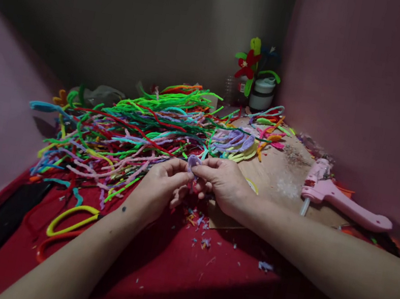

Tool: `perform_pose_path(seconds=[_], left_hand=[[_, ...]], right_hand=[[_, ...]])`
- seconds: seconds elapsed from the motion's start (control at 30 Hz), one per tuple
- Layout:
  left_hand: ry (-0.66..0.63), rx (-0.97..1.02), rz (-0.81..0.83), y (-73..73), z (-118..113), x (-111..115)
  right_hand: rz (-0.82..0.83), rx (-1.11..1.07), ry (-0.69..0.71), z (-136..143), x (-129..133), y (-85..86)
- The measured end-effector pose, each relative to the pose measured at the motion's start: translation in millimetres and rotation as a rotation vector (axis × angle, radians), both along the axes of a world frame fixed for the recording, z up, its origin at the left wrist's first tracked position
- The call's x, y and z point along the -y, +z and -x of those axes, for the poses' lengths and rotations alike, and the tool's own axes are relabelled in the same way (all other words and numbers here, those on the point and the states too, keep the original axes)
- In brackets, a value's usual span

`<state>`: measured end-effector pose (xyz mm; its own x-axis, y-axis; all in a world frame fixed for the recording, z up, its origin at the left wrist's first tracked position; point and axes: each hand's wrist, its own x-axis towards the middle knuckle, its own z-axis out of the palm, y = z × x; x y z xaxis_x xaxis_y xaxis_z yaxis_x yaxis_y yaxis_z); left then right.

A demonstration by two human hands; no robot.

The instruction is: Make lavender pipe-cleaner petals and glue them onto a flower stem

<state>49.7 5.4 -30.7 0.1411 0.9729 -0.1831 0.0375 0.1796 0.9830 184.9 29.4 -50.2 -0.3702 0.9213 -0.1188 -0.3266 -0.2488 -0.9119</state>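
A small purple fuzzy loop (193, 162) is pinched between my two hands at the middle of the view. My left hand (165, 184) grips its lower left side with thumb and forefinger. My right hand (223, 182) closes on its right side, the fingertips of both hands nearly touching. Behind my hands lies a large pile of coloured pipe cleaners (149, 130). Several finished-looking purple loops (234, 140) rest on the board just beyond my right hand.
Scissors (73, 222) with yellow and red handles lie left of my left forearm. A pink glue gun (349, 201) rests at the right on a brown board (269, 174). Fuzz scraps (205, 243) dot the red cloth (169, 278). A lidded cup (262, 94) and fuzzy flowers (246, 65) stand behind.
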Motion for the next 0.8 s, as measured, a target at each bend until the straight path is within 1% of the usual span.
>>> perform_pose_path(seconds=[0.13, 0.27, 0.33, 0.4, 0.53, 0.67, 0.8], left_hand=[[-0.047, 0.004, 0.037, 0.0, 0.2, 0.4], [-0.042, 0.041, 0.078, 0.7, 3.2, 1.7], [-0.027, 0.031, 0.056, 1.6, 3.3, 3.0], [0.000, -0.033, 0.008, 3.1, 2.3, 4.3], [0.086, -0.165, -0.072, 5.6, 0.1, 6.2], [0.073, -0.192, -0.099, 5.2, 0.5, 6.2], [0.060, -0.176, -0.110, 4.1, 0.8, 5.8]], right_hand=[[-0.041, 0.008, -0.065, 0.4, 0.1, -0.4], [-0.009, 0.011, -0.061, 0.0, -0.1, 0.3], [-0.004, 0.009, -0.033, -0.3, 0.1, 1.4], [-0.006, -0.018, -0.010, -0.8, 0.4, 2.8], [-0.007, -0.063, -0.029, -1.6, 0.4, 4.1], [-0.002, -0.005, -0.007, -1.3, -0.6, 3.0], [-0.017, 0.019, -0.026, -0.4, 1.2, 3.9]])
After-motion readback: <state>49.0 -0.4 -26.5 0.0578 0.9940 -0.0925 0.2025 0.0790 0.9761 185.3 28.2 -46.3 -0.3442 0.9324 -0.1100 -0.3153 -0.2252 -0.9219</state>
